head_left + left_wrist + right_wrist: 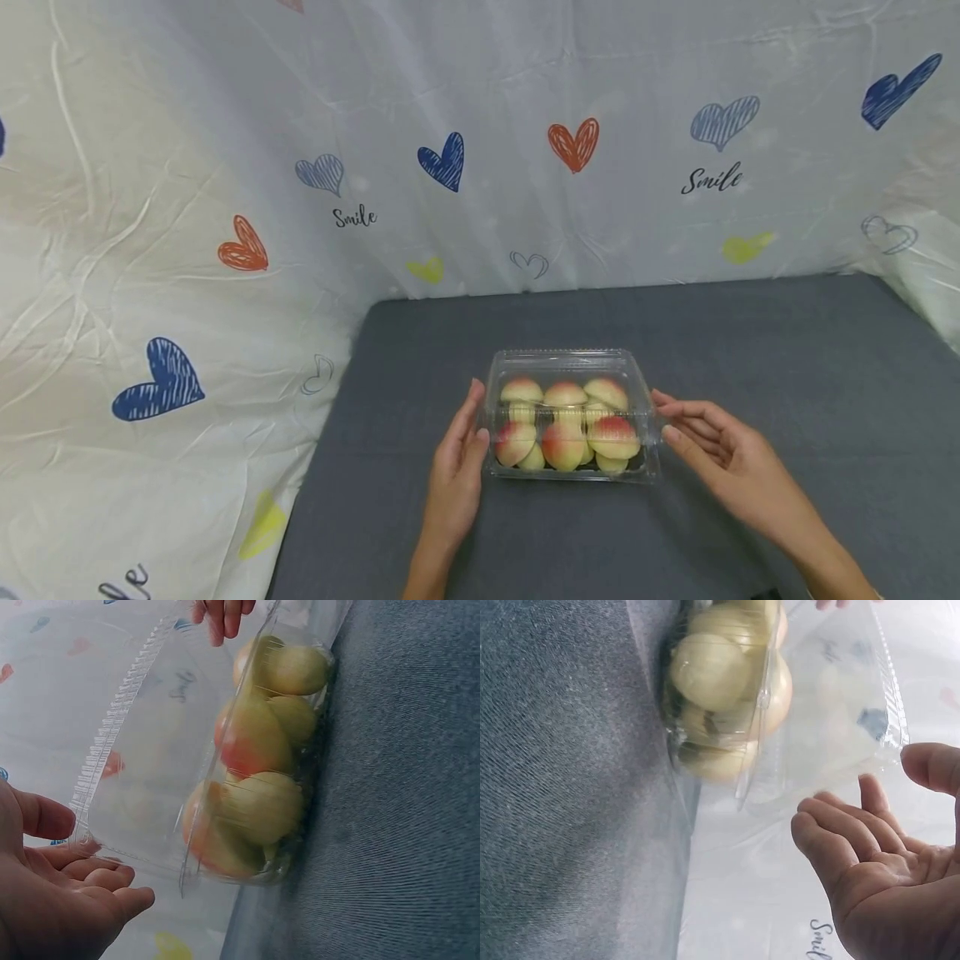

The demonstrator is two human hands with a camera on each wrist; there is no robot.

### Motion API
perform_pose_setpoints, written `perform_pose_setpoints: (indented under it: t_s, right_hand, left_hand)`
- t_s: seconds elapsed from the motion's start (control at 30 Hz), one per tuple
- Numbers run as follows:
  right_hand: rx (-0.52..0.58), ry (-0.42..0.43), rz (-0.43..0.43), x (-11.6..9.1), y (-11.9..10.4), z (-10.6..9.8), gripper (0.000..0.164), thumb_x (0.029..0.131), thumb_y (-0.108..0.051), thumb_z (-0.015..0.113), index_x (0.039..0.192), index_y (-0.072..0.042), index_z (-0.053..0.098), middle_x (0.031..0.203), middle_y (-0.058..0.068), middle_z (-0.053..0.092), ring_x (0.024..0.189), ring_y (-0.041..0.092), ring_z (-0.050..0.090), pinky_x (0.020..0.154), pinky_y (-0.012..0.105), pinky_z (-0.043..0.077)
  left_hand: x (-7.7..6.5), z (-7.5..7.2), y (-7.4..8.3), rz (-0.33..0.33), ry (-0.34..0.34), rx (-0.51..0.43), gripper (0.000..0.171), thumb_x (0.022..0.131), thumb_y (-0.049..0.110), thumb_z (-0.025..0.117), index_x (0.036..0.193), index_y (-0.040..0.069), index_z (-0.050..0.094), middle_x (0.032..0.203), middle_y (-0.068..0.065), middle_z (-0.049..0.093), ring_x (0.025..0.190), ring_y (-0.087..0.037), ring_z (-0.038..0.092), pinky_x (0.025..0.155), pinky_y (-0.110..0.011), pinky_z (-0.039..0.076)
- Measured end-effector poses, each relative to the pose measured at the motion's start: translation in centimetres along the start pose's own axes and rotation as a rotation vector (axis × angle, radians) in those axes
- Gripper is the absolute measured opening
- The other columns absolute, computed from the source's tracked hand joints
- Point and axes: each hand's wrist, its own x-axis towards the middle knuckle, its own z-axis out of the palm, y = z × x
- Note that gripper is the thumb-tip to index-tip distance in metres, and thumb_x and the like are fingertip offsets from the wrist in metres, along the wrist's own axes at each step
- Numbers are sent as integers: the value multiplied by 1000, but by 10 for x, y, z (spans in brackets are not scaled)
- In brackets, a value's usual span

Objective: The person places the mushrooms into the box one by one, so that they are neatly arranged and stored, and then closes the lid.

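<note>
A clear plastic clamshell box (572,477) sits on the grey cloth. Inside are several round, peach-like pieces (564,444), pale yellow-green with red blushes. My left hand (453,483) is along the box's left side, fingers extended; in the left wrist view its thumb (52,817) and a finger are at the ribbed corner of the tall lid (161,765). At the right side is my right hand (738,467), its fingertips close to the lid. In the right wrist view those fingers (840,832) are loosely bent beside the plastic, holding nothing. Whether they touch it, I cannot tell.
Dark grey cloth (405,375) covers the table under the box. A pale sheet (510,75) printed with hearts and the word "Smile" hangs behind the table and along its left side. A small black object (767,594) shows at the bottom edge of the head view.
</note>
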Motion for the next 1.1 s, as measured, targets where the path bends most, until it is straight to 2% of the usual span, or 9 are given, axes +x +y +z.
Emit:
perform_pose_setpoints:
  t_s: [0.2,0.43,0.53,0.67,0.77,0.83,0.93,1.1]
  right_hand:
    - [35,-10,1,-2,5,3,31,108,-18,64,137,-7,61,160,19,49,134,-1,57,99,20,53]
    - [-28,-18,5,-5,12,5,39,107,-20,67,143,-8,58,161,17,49,137,-6,51,102,14,47]
    - [-63,-24,40,-6,15,6,46,107,-25,67,148,-8,54,161,15,49,137,-8,49,101,10,46]
    - [-125,-41,113,-7,16,6,54,107,-34,67,152,-10,51,158,17,52,140,11,52,98,8,45]
    - [-157,-70,167,-7,18,7,59,106,-39,66,153,-8,50,155,22,54,140,34,54,97,16,52]
    - [-160,-99,204,-7,20,8,62,107,-43,64,154,-6,49,154,25,54,138,41,55,97,26,57]
    - [-142,-134,255,-6,23,10,65,107,-46,63,154,-4,49,153,27,53,138,43,56,98,40,58]
    - [-157,-157,279,-8,27,11,63,107,-45,62,151,-1,52,148,27,59,132,40,62,95,38,60]
  left_hand:
    - [-3,0,-4,24,13,-9,55,108,-6,48,161,-2,39,170,-7,34,158,-21,28,124,-26,27]
    - [-7,-1,-9,-32,20,-5,62,103,-13,45,163,2,38,172,-4,31,158,-18,26,124,-24,26]
    - [-8,-1,-12,-56,21,10,66,101,-15,44,163,4,38,172,-3,30,159,-18,25,123,-21,25]
    - [-9,-1,-15,-93,22,44,72,97,-18,43,164,6,37,172,-2,29,159,-19,23,123,-19,23]
    - [-11,-2,-18,-135,13,78,75,96,-19,43,165,7,34,173,-2,27,160,-19,20,122,-17,22]
    - [-12,-2,-20,-161,4,98,76,96,-18,43,166,8,33,174,-2,26,161,-20,19,122,-18,21]
    - [-13,-2,-22,-179,-9,107,75,97,-17,44,166,6,30,174,-5,25,161,-23,18,123,-23,20]
    - [-14,-3,-23,-198,-22,106,71,99,-15,44,166,5,29,174,-8,26,160,-23,21,125,-33,20]
